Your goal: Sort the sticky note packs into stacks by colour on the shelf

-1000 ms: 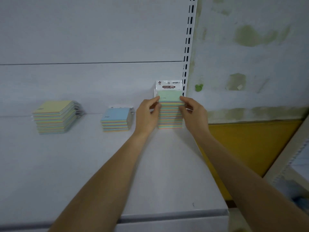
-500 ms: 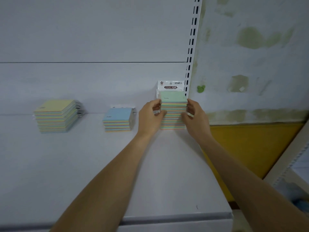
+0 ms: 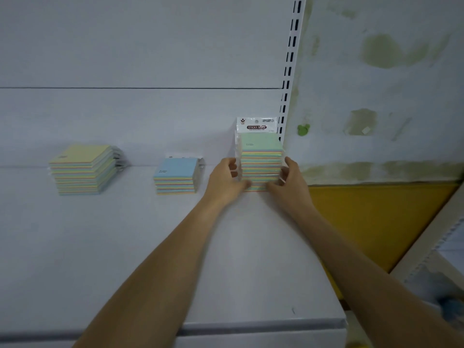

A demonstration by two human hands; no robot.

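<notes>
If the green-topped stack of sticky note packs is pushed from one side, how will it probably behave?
The green-topped stack is the tallest and narrow, so it may lean or topple. Its packs look wrapped in glossy film, so layers probably slide apart. The left hand and right hand press both sides, which suggests it needs steadying.

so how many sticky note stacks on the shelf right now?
3. Yellow-topped stack at left, blue-topped stack in the middle, green-topped stack at right by the slotted upright, held between both hands. None seem hidden.
</notes>
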